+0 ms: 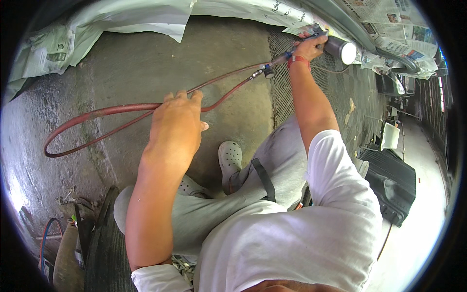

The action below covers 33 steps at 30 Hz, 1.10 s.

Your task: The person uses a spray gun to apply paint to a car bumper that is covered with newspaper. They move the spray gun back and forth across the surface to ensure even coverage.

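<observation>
At the upper right, my right hand (307,48), with a red band at the wrist, is closed round a spray gun (318,35). A dark cup (334,46) with a bright white end sticks out to the right of the gun. Below my right hand, a blue-ended fitting and a small round gauge (269,72) sit on the lines. From there a red air hose (224,100) runs left to my left hand (177,112). Those fingers curl over the hose, their tips partly hidden, and the thumb sticks out. Beyond that hand the hose bends in a wide loop.
White masking paper (141,22) hangs along the far edge. Newspaper (399,36) covers panels at the upper right. A ribbed dark mat (282,97) lies on the concrete floor (228,44). A black bin-like object (389,180) stands at right, and a dark ribbed piece (102,243) at lower left.
</observation>
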Available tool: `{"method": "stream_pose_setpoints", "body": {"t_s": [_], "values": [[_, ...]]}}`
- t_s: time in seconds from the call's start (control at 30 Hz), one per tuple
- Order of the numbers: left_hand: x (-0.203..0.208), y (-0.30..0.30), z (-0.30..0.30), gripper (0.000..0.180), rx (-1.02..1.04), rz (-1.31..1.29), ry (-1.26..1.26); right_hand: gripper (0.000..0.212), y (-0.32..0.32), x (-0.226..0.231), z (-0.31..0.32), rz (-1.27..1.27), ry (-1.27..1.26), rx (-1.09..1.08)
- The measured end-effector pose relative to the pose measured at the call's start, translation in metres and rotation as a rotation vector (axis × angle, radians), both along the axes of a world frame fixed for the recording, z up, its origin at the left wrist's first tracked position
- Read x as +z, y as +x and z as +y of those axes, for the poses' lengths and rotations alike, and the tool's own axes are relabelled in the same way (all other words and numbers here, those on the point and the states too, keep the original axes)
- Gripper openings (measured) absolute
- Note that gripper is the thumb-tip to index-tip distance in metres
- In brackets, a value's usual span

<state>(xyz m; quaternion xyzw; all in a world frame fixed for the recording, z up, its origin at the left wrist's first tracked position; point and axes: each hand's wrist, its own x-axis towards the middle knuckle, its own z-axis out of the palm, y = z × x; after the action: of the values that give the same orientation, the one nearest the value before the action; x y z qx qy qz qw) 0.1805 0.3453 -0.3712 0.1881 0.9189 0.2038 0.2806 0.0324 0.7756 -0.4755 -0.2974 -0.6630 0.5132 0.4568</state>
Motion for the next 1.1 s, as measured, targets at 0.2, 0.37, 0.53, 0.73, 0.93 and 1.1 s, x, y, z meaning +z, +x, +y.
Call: {"method": "stream_pose_setpoints", "body": {"t_s": [0.2,0.37,0.53,0.73,0.93,1.1], "values": [[0.000,-0.011,-0.022,0.064,0.126,0.093,-0.012,0.063,-0.002,0.012,-0.006,0.166,-0.076,0.071],[0.003,-0.040,-0.081,0.066,0.336,0.080,-0.093,0.068,0.016,-0.005,-0.124,0.083,-0.207,0.325],[-0.017,-0.052,-0.159,0.071,0.533,0.078,-0.210,0.071,0.025,-0.025,-0.267,0.061,-0.237,0.659],[-0.020,-0.036,-0.230,0.077,0.744,0.064,-0.214,0.056,0.011,-0.034,-0.408,0.080,-0.255,0.910],[-0.001,-0.017,-0.266,0.078,0.852,0.112,-0.186,0.053,-0.011,-0.020,-0.513,0.101,-0.216,1.064],[0.018,-0.014,-0.269,0.074,0.910,0.073,-0.208,0.054,-0.021,0.020,-0.544,0.021,-0.120,1.266]]}}
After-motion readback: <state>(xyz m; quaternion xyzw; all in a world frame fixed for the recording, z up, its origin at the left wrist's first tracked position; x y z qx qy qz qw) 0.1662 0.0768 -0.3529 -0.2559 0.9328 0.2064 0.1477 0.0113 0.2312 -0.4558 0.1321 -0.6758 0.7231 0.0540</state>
